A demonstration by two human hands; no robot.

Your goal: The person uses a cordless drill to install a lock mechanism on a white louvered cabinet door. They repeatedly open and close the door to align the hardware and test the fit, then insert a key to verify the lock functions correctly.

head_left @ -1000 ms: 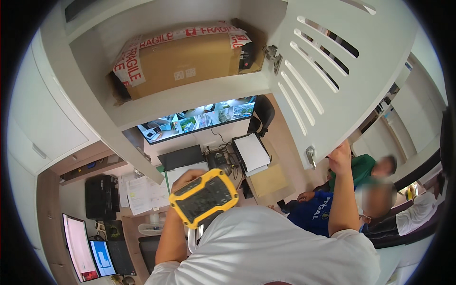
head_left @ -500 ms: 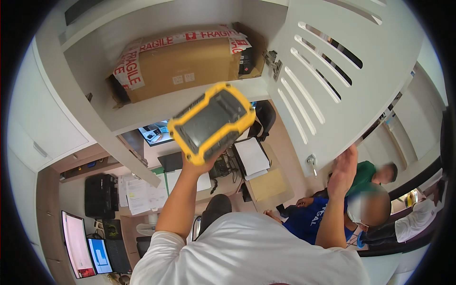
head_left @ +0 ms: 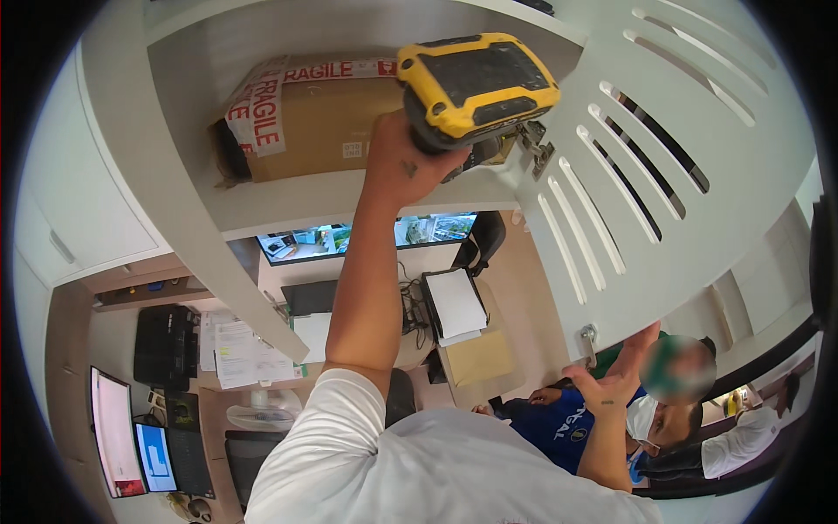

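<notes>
My left hand [head_left: 410, 162] reaches up into a wall cabinet, wrapped around the handle of a yellow and black cordless drill [head_left: 480, 74]. The drill's wide battery base faces me, and its far end is mostly hidden behind my hand. Behind it on the cabinet shelf lies a long brown cardboard box [head_left: 323, 122] with red-and-white printed tape. My right hand [head_left: 611, 384] is open, thumb spread, at the lower edge of the slotted white cabinet door [head_left: 559, 253]. Whether its fingertips touch that edge, I cannot tell.
The door hangs open on a metal hinge [head_left: 537, 148]. Beneath the cabinet stand a wide monitor [head_left: 301, 244], a paper tray [head_left: 454, 306] and a black printer [head_left: 166, 345]. Below right, close to my right arm, is a person in a blue shirt [head_left: 550, 424], with others behind.
My left hand has carried the drill up and to the right, into the cabinet opening before the box. My right hand has moved lower, its thumb now spread.
</notes>
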